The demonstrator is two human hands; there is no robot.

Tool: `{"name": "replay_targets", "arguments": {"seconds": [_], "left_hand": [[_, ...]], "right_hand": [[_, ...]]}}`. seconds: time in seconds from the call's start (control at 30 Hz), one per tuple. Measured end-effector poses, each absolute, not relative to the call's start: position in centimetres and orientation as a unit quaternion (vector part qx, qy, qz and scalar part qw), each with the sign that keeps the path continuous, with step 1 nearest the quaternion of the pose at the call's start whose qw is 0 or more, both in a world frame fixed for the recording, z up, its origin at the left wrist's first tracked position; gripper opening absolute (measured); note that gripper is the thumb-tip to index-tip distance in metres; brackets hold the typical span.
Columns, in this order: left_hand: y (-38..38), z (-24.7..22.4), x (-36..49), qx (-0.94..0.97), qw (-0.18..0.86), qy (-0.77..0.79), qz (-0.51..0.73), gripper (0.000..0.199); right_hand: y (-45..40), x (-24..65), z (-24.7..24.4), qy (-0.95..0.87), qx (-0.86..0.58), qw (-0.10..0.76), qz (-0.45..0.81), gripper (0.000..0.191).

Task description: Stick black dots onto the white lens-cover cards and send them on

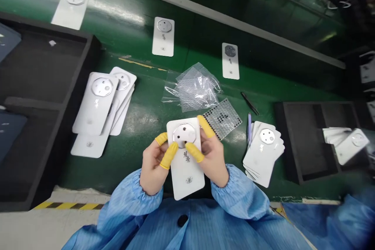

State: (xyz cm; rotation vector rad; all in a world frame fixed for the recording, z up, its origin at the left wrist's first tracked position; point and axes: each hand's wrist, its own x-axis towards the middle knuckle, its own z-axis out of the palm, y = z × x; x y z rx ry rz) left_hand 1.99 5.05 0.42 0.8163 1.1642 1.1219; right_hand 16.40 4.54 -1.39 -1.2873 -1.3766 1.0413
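Both my hands hold a white phone back cover upright in front of me. It has a silver octagonal camera ring with dark round spots, and dark lettering below. My left hand grips its left edge, with yellow finger cots on thumb and forefinger. My right hand holds the right edge, its cot-covered thumb pressed on the lower right of the ring. Just beyond the right fingers lies a clear sheet with rows of small black dots. Behind it are crumpled clear plastic sheets.
Stacked white covers lie left and right. Dark tweezers and a purple tool rest near the right stack. Black trays flank the green bench. Single covers lie farther back. A blue sleeve shows at right.
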Motion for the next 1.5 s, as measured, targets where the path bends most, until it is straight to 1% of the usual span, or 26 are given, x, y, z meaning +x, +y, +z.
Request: {"name": "replay_targets", "arguments": {"seconds": [0.07,0.23,0.33,0.43,0.47,0.53,0.6,0.7,0.77,0.83,0.97,1.0,1.07,1.13,1.2,1.23,1.3,1.37,1.43,1.5], "left_hand": [[5.0,-0.1,2.1,0.373,0.597,0.530,0.474,0.028],[4.9,-2.1,2.2,0.478,0.537,0.560,0.413,0.031],[4.8,-2.4,2.2,0.553,0.544,0.529,0.343,0.034],[4.8,-1.4,3.0,0.615,0.558,0.481,0.281,0.037],[4.7,-1.1,3.7,0.634,0.564,0.463,0.258,0.037],[4.3,-0.6,6.0,0.664,0.586,0.419,0.201,0.037],[3.5,-0.7,9.3,0.675,0.622,0.376,0.130,0.043],[2.1,-1.5,15.0,0.677,0.645,0.349,0.066,0.060],[1.4,-2.3,18.3,0.677,0.642,0.354,0.066,0.072],[0.9,-2.8,20.9,0.677,0.637,0.361,0.077,0.078],[0.3,-2.7,24.0,0.681,0.631,0.361,0.086,0.070],[0.2,-2.5,24.5,0.687,0.628,0.357,0.085,0.069],[0.1,-2.0,25.3,0.701,0.617,0.349,0.080,0.072],[0.2,-1.7,25.9,0.716,0.604,0.341,0.076,0.073],[0.8,-1.6,26.3,0.726,0.596,0.336,0.073,0.070],[1.2,-1.7,26.4,0.728,0.594,0.335,0.071,0.068],[2.1,-2.1,26.3,0.730,0.594,0.331,0.070,0.063],[3.1,-2.7,26.1,0.729,0.597,0.325,0.077,0.054],[3.8,-3.2,25.9,0.727,0.599,0.322,0.093,0.045],[4.2,-3.3,25.4,0.724,0.597,0.327,0.108,0.039]], "right_hand": [[4.3,15.7,-1.7,-0.547,-0.533,0.457,0.454,0.065],[3.5,15.8,-2.2,-0.533,-0.600,0.443,0.400,0.059],[2.4,20.0,-2.2,-0.504,-0.619,0.470,0.376,0.060],[0.7,27.3,-2.1,-0.442,-0.694,0.500,0.272,0.064],[0.1,29.9,-2.3,-0.417,-0.732,0.490,0.223,0.065],[-0.8,34.5,-2.9,-0.385,-0.805,0.432,0.128,0.068],[-1.4,37.4,-3.9,-0.365,-0.840,0.393,0.081,0.070],[-2.4,38.7,-5.6,-0.352,-0.859,0.367,0.059,0.075],[-3.3,38.3,-6.4,-0.351,-0.867,0.349,0.060,0.073],[-4.1,37.9,-6.8,-0.356,-0.872,0.330,0.068,0.069],[-4.9,38.3,-6.6,-0.365,-0.886,0.274,0.081,0.072],[-4.8,38.7,-6.3,-0.366,-0.891,0.256,0.086,0.071],[-4.5,39.4,-5.6,-0.371,-0.899,0.214,0.095,0.061],[-4.3,39.6,-4.5,-0.381,-0.904,0.166,0.102,0.048],[-4.1,39.4,-3.0,-0.389,-0.908,0.117,0.101,0.038],[-4.0,39.2,-2.0,-0.392,-0.910,0.094,0.097,0.036],[-3.0,38.7,0.2,-0.404,-0.909,0.057,0.084,0.036],[-0.5,38.2,2.5,-0.434,-0.897,0.039,0.075,0.040],[4.3,37.5,4.1,-0.477,-0.875,0.038,0.079,0.045],[10.8,36.5,4.5,-0.514,-0.852,0.044,0.093,0.051]]}}
